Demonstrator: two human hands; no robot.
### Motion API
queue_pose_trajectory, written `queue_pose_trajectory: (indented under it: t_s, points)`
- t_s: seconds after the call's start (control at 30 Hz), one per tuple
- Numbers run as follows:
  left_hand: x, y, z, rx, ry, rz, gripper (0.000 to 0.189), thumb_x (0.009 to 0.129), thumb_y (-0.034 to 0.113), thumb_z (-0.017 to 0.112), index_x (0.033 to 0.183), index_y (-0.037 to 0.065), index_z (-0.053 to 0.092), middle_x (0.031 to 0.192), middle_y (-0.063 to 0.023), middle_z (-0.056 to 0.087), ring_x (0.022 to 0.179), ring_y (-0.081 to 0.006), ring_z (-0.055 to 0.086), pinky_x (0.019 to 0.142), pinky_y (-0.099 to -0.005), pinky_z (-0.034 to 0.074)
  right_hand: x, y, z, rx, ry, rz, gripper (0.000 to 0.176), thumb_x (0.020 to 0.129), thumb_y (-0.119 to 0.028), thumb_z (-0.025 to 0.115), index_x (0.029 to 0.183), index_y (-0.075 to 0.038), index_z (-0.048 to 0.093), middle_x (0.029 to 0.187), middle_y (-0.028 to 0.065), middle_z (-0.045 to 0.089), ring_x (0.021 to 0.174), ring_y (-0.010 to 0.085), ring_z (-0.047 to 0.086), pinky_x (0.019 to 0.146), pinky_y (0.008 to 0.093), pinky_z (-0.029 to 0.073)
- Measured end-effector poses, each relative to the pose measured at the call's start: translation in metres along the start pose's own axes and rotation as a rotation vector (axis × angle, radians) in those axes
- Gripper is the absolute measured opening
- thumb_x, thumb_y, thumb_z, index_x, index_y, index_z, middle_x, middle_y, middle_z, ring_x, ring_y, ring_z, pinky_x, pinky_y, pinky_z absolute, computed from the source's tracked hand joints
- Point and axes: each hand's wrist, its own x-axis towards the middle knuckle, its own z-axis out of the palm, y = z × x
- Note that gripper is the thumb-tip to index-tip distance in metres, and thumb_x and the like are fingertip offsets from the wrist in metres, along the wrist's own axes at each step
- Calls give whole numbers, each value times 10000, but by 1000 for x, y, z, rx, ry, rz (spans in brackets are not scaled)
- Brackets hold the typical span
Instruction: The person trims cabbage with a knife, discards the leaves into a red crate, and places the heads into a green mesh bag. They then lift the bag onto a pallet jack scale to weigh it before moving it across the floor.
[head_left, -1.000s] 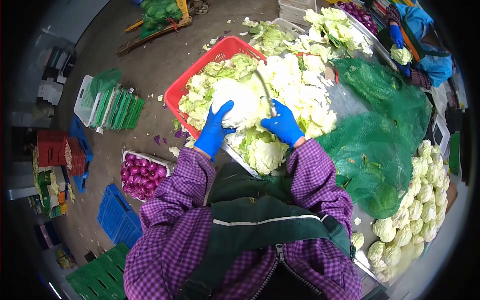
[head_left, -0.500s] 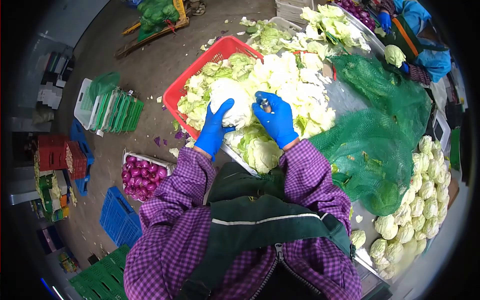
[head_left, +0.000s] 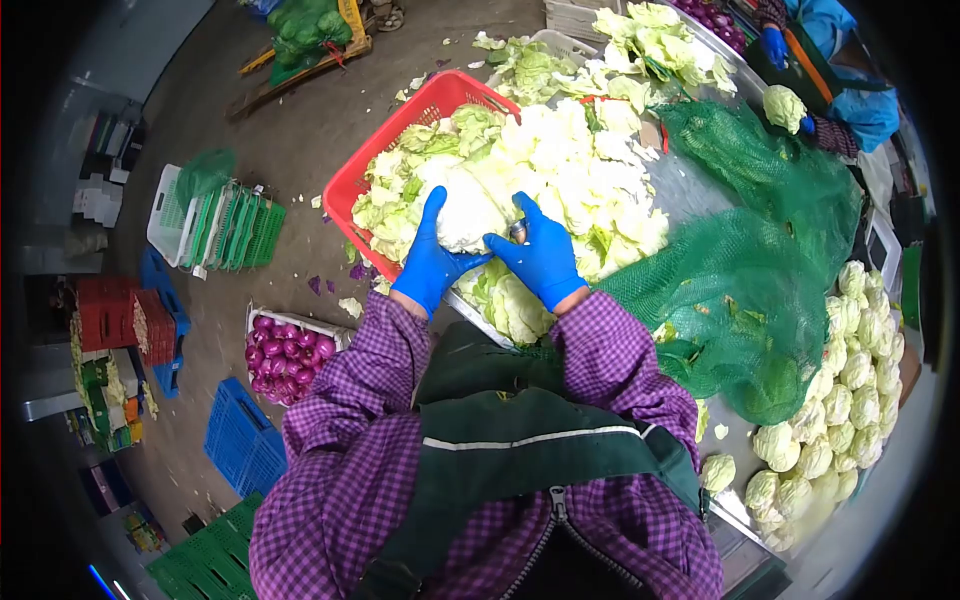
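Note:
A pale, trimmed cabbage (head_left: pixel 470 212) rests over the red crate's near side. My left hand (head_left: pixel 434 262), in a blue glove, cups it from the left and below, thumb up along its side. My right hand (head_left: pixel 545 256), also gloved in blue, is at the cabbage's right, with its thumb reaching in toward the left fingers. A small tool with a shiny metal end (head_left: pixel 518 232) shows in the right hand's grip; its kind is mostly hidden. Cabbage leaves (head_left: pixel 585 165) are heaped beyond, and more leafy cabbage (head_left: pixel 510 305) lies below the hands.
The red crate (head_left: pixel 345 180) holds leaves. Green netting (head_left: pixel 740 300) covers the metal table to the right, beside stacked cabbages (head_left: pixel 840 400). Purple onions (head_left: pixel 285 360) fill a floor crate at left. A co-worker's gloved hand (head_left: pixel 774 46) is at the upper right.
My right hand has turned and its thumb has come in to the cabbage, near my left hand. My left hand's fingers have spread along the cabbage's underside.

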Motion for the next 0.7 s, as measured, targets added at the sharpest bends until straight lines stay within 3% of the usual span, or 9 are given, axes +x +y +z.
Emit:
queue_pose_trajectory:
  t_s: [0.03,0.1,0.13,0.2,0.33,0.5,0.6,0.7]
  points:
    - [2,0,-1,22,17,13,694,787,555,580,1330,150,428,1285,-89,508,1157,-288,496,897,-522,437,1,2,1,3,0,-2,700,701,-371,715,1253,-10,483,919,224,641,838,349,635,730,395,505]
    - [3,-2,-5,40,41,20,699,780,562,583,1332,161,430,1296,-84,500,1172,-294,484,914,-532,420,0,-1,-3,45,9,-27,448,732,-285,671,1096,-38,587,815,191,644,752,337,636,673,393,504]
    - [5,-2,-6,10,21,4,689,787,562,574,1325,153,436,1280,-87,512,1152,-286,501,895,-517,438,0,-2,-3,45,10,-25,448,732,-285,671,1096,-38,587,815,191,644,752,337,636,673,393,504]
    - [6,-1,-5,-18,0,-10,680,794,561,565,1318,145,442,1264,-90,523,1132,-278,517,876,-502,455,2,-5,-3,-7,58,-71,286,742,-232,642,965,-56,619,721,169,625,675,337,621,626,393,497]
    - [6,-4,0,27,45,20,686,790,569,565,1315,143,445,1253,-91,532,1124,-274,524,875,-499,458,2,2,-2,30,53,-65,253,751,-227,643,945,-67,615,712,159,613,663,327,613,614,393,491]
    - [9,-5,2,-25,52,15,679,791,573,561,1307,144,455,1242,-88,540,1113,-269,532,876,-497,458,-3,2,13,-8,293,-171,247,763,-229,650,927,-48,610,745,149,614,685,310,615,616,382,491]
    - [12,-6,-2,-7,-6,8,677,787,578,565,1301,151,460,1248,-80,536,1118,-264,527,882,-489,453,4,1,2,58,228,-172,243,765,-222,650,915,-35,610,721,137,611,674,305,616,609,379,488]
    - [9,-9,-1,34,89,-15,694,783,594,563,1318,169,443,1268,-81,523,1140,-277,509,900,-516,432,4,3,-9,111,149,-96,231,728,-212,681,845,-23,619,661,130,601,613,279,609,569,359,476]
